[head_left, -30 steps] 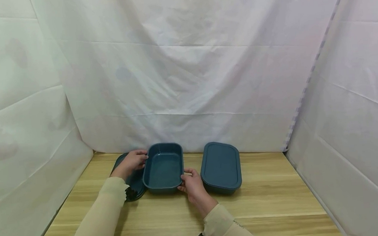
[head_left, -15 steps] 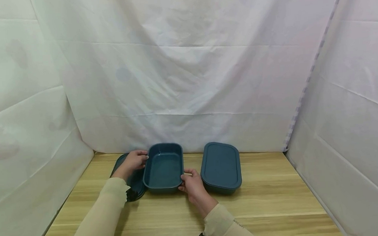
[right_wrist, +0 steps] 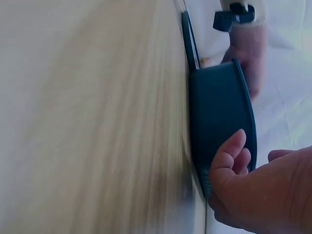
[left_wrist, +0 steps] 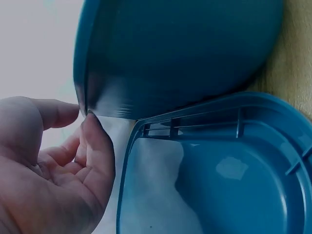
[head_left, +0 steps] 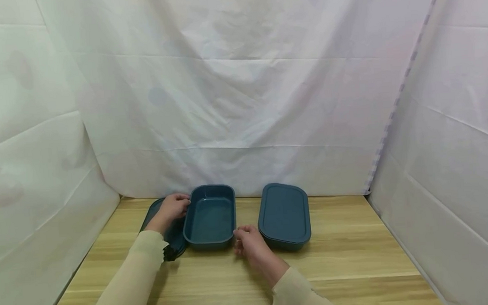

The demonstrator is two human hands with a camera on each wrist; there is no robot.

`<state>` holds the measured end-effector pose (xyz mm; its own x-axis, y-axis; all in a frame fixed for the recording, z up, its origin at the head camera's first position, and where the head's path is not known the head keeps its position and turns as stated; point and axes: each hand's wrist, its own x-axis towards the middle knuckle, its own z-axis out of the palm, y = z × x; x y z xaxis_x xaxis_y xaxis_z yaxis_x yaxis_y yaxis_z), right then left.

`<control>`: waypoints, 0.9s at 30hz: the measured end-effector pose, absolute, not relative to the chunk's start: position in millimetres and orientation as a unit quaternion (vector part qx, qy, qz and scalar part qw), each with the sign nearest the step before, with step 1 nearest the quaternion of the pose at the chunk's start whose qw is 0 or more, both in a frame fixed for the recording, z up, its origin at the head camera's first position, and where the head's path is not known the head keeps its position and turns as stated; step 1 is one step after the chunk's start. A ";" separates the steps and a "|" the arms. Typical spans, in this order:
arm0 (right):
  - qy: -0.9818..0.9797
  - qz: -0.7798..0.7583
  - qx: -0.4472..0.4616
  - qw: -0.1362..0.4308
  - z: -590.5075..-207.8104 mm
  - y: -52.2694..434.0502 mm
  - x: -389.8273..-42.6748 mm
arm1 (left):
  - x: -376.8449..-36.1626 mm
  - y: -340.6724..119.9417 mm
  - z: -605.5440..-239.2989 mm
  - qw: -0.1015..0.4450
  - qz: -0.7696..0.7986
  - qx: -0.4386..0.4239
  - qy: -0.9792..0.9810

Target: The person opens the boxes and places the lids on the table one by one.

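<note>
An uncovered dark teal food container (head_left: 210,223) stands on the table, its inside bare. My left hand (head_left: 172,209) is at its left side; in the left wrist view the thumb and forefinger pinch the edge of the container (left_wrist: 180,53). Under that forearm lies a matching lid (head_left: 175,235), partly hidden, its ridged inner side up as the left wrist view shows. My right hand (head_left: 252,245) is beside the container's near right corner, fingers loosely bent. In the right wrist view these fingers overlap the container's side wall (right_wrist: 219,105) and hold nothing.
A second teal container with its lid on (head_left: 284,213) stands to the right of the right hand. White cloth (head_left: 240,100) hangs behind the wood-grain table (head_left: 353,258) and along both sides.
My right hand has let go of the container's near right corner and drawn back slightly. The left hand, both containers and the lid stay where they were.
</note>
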<state>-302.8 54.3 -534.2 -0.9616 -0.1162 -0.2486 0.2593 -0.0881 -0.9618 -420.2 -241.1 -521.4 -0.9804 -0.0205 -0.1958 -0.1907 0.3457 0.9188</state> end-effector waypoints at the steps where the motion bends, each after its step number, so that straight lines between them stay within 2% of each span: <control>1: 0.670 -0.729 0.046 0.133 -534.0 57.0 -299.2 | -419.6 -240.9 -520.6 0.071 0.565 -0.068 0.819; 12: 0.752 -0.633 -0.066 0.172 -509.0 106.7 -258.6 | -396.5 -223.3 -493.3 -0.046 0.506 -0.004 0.861; 20: 0.760 -0.619 -0.111 0.163 -493.9 151.4 -258.8 | -361.9 -180.1 -473.1 -0.029 0.540 0.066 0.838; 27: 0.772 -0.618 -0.083 0.122 -481.6 192.7 -265.7 | -338.9 -145.3 -469.9 -0.003 0.534 0.118 0.837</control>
